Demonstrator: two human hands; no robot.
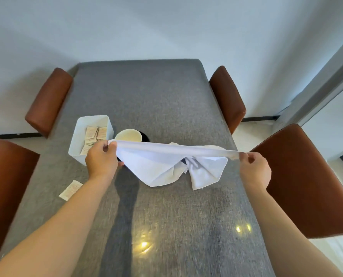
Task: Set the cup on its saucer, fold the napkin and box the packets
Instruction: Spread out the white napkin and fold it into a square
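— Both hands grip what?
— Left hand (pixel 101 158) and right hand (pixel 253 168) pinch the white napkin (pixel 166 166), stretched above the table (pixel 146 92) middle.
— Packets?
— Several in the box (pixel 74 140) near the left edge; one packet (pixel 70 189) outside; the cup (pixel 128 135) seemingly sits on its saucer

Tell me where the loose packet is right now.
In the head view, the loose packet lies flat on the table at lower left, outside the box, just left of the left forearm.

I see a soft matt cloth napkin (pixel 172 156) between my hands. Table (pixel 166 96) beneath looks woven grey yet glossy. Smooth white plastic box (pixel 76 136) by left hand (pixel 101 158), paper packets (pixel 95 133) inside.
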